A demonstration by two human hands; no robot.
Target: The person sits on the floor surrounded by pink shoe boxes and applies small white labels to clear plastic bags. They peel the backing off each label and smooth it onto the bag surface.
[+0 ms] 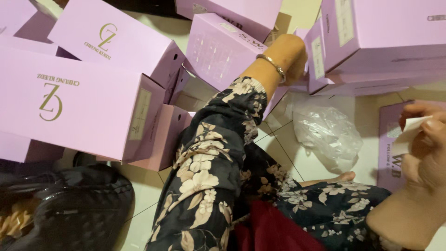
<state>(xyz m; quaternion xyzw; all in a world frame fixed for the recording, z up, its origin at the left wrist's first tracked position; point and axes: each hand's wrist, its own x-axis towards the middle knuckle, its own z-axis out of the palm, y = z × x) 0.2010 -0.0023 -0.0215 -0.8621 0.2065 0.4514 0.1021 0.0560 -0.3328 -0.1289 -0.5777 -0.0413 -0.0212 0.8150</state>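
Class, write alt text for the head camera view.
The left hand reaches among lilac cardboard boxes stacked on a pale tiled floor, while the right hand holds a small white paper slip. Crumpled clear plastic lies between.

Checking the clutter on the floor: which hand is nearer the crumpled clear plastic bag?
Right. The right hand, holding a white paper slip, is just beside the plastic bag; the left hand reaches among the boxes above it.

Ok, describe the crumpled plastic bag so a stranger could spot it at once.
Start at the stack of lilac boxes at the upper right and drop down to the pale tiled floor below. The crumpled plastic bag lies there, left of the right hand. It alone is clear, wrinkled and shapeless among flat-sided boxes.
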